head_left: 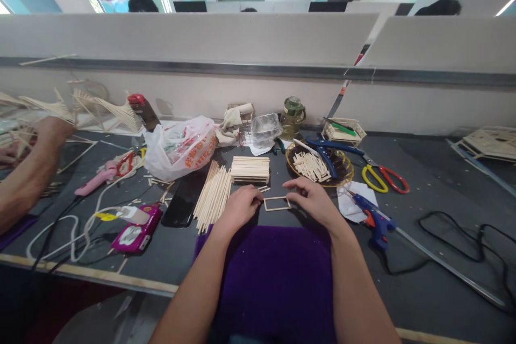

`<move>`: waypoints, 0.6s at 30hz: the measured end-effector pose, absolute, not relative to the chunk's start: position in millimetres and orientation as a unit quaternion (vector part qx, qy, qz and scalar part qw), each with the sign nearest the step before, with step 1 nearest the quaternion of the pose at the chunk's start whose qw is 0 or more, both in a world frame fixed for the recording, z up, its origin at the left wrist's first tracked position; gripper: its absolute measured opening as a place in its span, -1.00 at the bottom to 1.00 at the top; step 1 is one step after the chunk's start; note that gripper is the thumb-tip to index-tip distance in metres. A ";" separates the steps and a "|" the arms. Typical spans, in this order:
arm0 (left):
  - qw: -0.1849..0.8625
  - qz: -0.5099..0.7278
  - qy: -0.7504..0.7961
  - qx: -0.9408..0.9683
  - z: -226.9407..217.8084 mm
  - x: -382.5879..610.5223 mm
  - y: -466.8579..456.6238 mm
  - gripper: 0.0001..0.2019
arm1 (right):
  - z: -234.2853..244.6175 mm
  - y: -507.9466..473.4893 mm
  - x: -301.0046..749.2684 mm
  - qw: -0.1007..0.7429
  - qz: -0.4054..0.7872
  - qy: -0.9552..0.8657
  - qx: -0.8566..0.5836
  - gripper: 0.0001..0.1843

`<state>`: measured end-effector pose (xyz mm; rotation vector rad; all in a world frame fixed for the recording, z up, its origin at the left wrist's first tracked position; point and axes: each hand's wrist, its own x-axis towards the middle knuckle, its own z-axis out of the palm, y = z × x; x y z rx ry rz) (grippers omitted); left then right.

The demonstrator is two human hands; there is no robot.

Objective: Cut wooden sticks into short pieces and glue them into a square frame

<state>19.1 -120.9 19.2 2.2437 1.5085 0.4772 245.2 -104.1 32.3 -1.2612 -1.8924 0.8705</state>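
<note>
A small rectangular frame of thin wooden sticks (278,209) lies on the dark table between my hands. My left hand (242,205) has its fingers curled together at the frame's left end, pinching it there. At the right end, my right hand (309,197) is spread, its thumb close by and its index finger raised apart. Just behind is a stack of stick frames (250,169). Loose long sticks (214,193) lie left of my left hand. A wire basket (347,171) beyond my right hand holds short stick pieces (312,166).
Right are a blue glue gun (379,226), its cord, and red-and-yellow-handled scissors (382,174). Left are a black phone (179,205), a magenta device (139,231), a pink glue gun (97,177) and a plastic bag (179,148). A co-worker's arm (32,172) reaches in at far left.
</note>
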 end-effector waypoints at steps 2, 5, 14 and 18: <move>0.182 0.164 0.544 0.802 20.1 19.2 -120.7 -0.77 | 25.1 -104.0 241.1 0.295 0.293 -0.779 -0.470 -0.72; 0.162 0.144 0.549 0.807 21.1 19.8 -120.9 -0.76 | 11.9 -102.7 234.0 0.237 0.239 -0.824 -0.455 -0.61; 0.147 0.115 0.545 0.818 20.0 22.4 -122.6 -0.77 | -2.6 -101.6 224.2 0.192 0.200 -0.851 -0.446 -0.59; 0.152 0.115 0.543 0.818 20.5 21.9 -122.6 -0.78 | -4.1 -101.6 224.0 0.187 0.205 -0.850 -0.448 -0.61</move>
